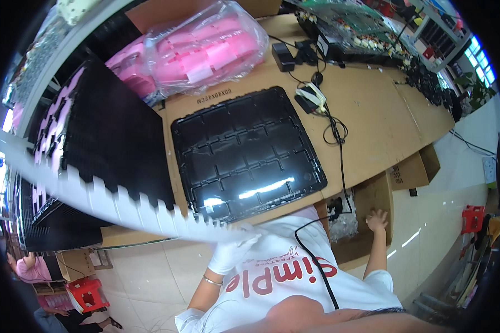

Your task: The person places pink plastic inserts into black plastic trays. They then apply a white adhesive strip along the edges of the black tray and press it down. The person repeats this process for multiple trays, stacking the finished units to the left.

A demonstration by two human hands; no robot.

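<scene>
My left hand point(233, 254), in a white glove, is closed on the near end of a long white strip point(150, 213) with a row of notches along its upper edge. The strip reaches far to the left and is smeared by motion. My right hand point(377, 220) is bare, fingers spread, at the edge of an open cardboard box point(388, 208) below the table's right side. Crumpled clear wrapping point(344, 227) lies in that box. In front of me, a black moulded plastic tray point(244, 141) rests on the cardboard-covered table point(383, 127).
Black panels point(111, 133) and trays stand stacked on the left. Pink parts in a clear plastic bag point(205, 53) lie at the back. A power adapter point(283, 57) and a black cable point(344, 166) cross the table. People sit at far left near a red stool point(88, 294).
</scene>
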